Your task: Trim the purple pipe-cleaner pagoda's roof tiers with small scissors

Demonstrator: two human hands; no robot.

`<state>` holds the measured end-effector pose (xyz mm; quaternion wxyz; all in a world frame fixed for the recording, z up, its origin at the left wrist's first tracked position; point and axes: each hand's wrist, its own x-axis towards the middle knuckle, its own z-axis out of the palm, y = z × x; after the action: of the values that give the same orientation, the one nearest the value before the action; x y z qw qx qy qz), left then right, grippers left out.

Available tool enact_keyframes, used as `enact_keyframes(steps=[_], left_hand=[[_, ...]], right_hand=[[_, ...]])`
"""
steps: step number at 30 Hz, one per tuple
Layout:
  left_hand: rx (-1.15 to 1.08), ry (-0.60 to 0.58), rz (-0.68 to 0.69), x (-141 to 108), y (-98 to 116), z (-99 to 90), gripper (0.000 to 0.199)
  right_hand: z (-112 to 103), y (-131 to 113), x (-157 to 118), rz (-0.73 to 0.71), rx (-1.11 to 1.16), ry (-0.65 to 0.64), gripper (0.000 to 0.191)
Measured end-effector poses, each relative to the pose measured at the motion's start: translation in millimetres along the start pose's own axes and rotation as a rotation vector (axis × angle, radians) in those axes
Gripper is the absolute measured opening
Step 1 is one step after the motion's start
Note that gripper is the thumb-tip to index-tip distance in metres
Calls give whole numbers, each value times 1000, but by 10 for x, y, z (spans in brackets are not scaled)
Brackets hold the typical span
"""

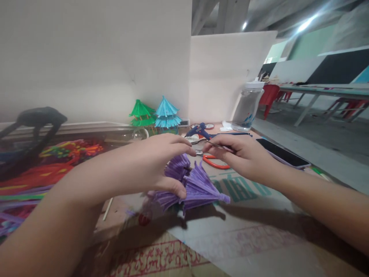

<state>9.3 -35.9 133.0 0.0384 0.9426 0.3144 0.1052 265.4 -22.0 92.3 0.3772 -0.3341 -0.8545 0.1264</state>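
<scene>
A purple pleated paper umbrella (201, 186) with more than one tier lies on its side low over the table, its closed tip pointing right. My left hand (155, 165) curves around it from the left, the thumb against the pleats and the fingers arched over the top. Part of the umbrella is hidden behind that hand. To the right, my right hand (239, 154) pinches a thin, dark, pointed tool (215, 144) between thumb and fingers, its tip toward the left hand. Orange-handled scissors (216, 163) lie on the table just behind the umbrella.
Green (140, 112) and blue paper umbrellas (166, 113) stand at the back, near a blue glue gun (199, 130). A clear bottle (247, 105) and a phone (284, 154) are on the right. Colourful craft strips (31, 184) fill the left. White panels (95, 61) rise behind.
</scene>
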Motion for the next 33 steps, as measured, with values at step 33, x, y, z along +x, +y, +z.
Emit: enact_keyframes(steps=[33], left_hand=[[-759,260,-388,-684,-1057,999,85]], right_hand=[[-89,25,90,307,383,-162,11]])
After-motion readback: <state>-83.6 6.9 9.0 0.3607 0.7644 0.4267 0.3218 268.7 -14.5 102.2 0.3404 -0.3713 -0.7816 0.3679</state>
